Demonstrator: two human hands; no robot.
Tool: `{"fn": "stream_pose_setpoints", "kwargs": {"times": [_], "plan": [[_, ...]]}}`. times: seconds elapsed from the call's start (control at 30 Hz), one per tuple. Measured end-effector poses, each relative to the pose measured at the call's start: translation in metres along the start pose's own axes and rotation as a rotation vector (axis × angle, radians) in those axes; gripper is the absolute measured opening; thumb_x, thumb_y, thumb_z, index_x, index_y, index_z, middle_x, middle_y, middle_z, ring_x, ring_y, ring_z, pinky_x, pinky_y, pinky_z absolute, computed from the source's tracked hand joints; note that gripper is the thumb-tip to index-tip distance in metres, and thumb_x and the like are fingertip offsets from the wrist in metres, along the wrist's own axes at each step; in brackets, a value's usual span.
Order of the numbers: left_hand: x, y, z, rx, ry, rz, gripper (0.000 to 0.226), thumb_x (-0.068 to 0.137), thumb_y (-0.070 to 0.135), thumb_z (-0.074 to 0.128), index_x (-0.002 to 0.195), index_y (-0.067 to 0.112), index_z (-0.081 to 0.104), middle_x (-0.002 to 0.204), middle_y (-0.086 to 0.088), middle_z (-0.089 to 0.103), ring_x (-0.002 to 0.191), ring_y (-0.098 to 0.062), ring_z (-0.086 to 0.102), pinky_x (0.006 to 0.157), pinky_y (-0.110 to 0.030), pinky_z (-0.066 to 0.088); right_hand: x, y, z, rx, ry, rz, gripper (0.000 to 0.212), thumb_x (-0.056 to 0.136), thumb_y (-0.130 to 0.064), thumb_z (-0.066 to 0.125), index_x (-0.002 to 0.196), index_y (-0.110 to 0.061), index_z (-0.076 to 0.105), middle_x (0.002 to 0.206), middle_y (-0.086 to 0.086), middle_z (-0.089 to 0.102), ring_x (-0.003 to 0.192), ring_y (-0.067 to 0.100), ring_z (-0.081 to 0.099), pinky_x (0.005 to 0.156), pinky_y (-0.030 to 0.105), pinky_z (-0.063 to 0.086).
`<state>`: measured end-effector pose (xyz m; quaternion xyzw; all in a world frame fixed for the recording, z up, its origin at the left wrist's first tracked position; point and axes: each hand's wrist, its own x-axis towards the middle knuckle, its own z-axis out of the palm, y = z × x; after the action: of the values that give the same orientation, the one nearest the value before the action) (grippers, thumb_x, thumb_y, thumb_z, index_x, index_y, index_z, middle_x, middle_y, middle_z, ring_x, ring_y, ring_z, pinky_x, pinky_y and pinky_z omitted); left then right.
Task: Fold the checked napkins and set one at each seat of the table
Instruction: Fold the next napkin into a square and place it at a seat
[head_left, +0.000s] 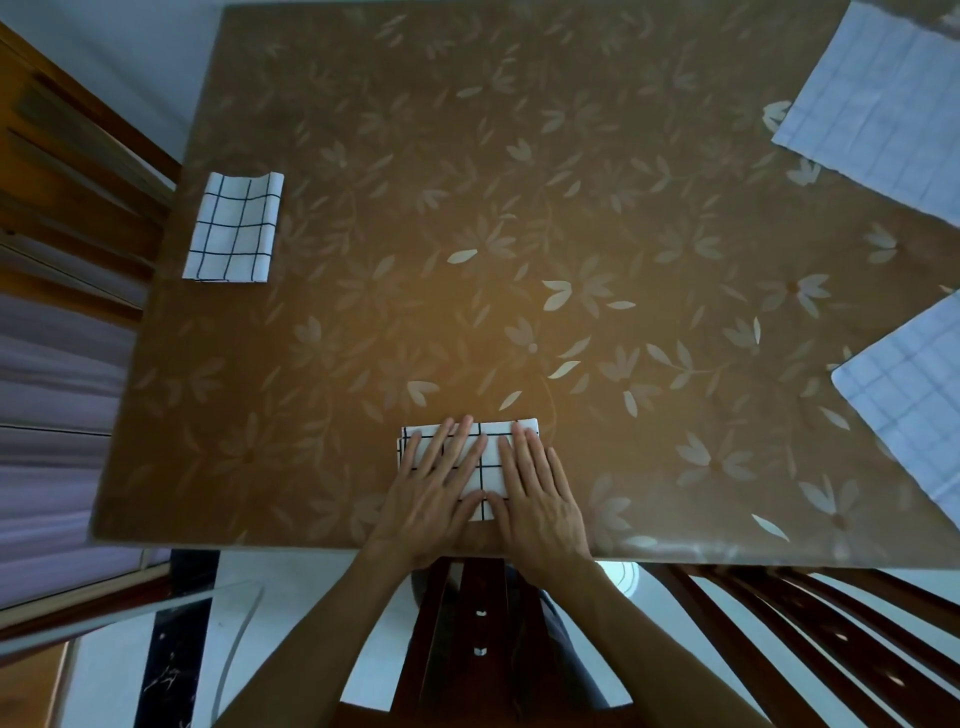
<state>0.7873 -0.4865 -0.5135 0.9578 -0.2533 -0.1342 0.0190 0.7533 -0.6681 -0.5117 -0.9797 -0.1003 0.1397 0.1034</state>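
Observation:
A folded white napkin with black checks (491, 465) lies at the near edge of the brown flowered table (467, 208). My left hand (434, 493) and my right hand (540, 491) both press flat on it with straight fingers, side by side. A second folded checked napkin (234, 228) lies at the table's left edge in front of a chair. Two unfolded checked napkins lie at the right: one at the far right corner (878, 98), one at the right edge (914, 395).
A wooden chair (78, 171) stands at the left side of the table. Another chair back (467, 623) is right below my arms, and a third chair (810, 639) is at the near right. Pale floor shows around the table.

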Motion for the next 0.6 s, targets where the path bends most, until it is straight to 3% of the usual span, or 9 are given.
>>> {"fn": "stream_pose_setpoints", "kwargs": {"times": [0.3, 0.47, 0.53, 0.6], "plan": [[0.000, 0.000, 0.002, 0.012, 0.011, 0.017, 0.066, 0.102, 0.055, 0.026, 0.156, 0.018, 0.021, 0.165, -0.011, 0.007, 0.152, -0.025, 0.009, 0.117, -0.056, 0.021, -0.006, -0.010, -0.002, -0.025, 0.036, 0.069, 0.067, 0.102, -0.046, 0.034, 0.153, -0.003, 0.022, 0.162, 0.016, 0.013, 0.150, 0.029, 0.010, 0.121, 0.045, 0.015], [-0.011, -0.001, 0.001, -0.035, 0.007, -0.105, 0.071, 0.100, 0.060, 0.020, 0.157, 0.019, 0.014, 0.165, -0.014, 0.004, 0.153, -0.027, 0.005, 0.120, -0.056, 0.011, -0.005, -0.011, -0.007, -0.025, 0.002, 0.073, 0.065, 0.101, -0.042, 0.033, 0.151, -0.002, 0.027, 0.160, 0.019, 0.019, 0.149, 0.031, 0.017, 0.120, 0.046, 0.019], [-0.019, -0.002, -0.004, -0.049, 0.001, -0.157, 0.071, 0.100, 0.058, 0.026, 0.157, 0.018, 0.015, 0.165, -0.014, 0.007, 0.152, -0.028, 0.007, 0.120, -0.054, 0.015, -0.006, -0.012, -0.016, 0.006, -0.009, 0.076, 0.063, 0.099, -0.039, 0.030, 0.149, -0.001, 0.033, 0.158, 0.019, 0.025, 0.147, 0.032, 0.025, 0.118, 0.047, 0.026], [-0.027, -0.004, -0.013, -0.059, -0.004, -0.209, 0.068, 0.100, 0.054, 0.031, 0.156, 0.016, 0.023, 0.163, -0.015, 0.013, 0.151, -0.030, 0.014, 0.119, -0.053, 0.021, -0.009, -0.016, -0.029, 0.062, -0.007, 0.080, 0.058, 0.100, -0.034, 0.031, 0.148, -0.003, 0.033, 0.158, 0.017, 0.026, 0.147, 0.031, 0.025, 0.118, 0.044, 0.023]]}}
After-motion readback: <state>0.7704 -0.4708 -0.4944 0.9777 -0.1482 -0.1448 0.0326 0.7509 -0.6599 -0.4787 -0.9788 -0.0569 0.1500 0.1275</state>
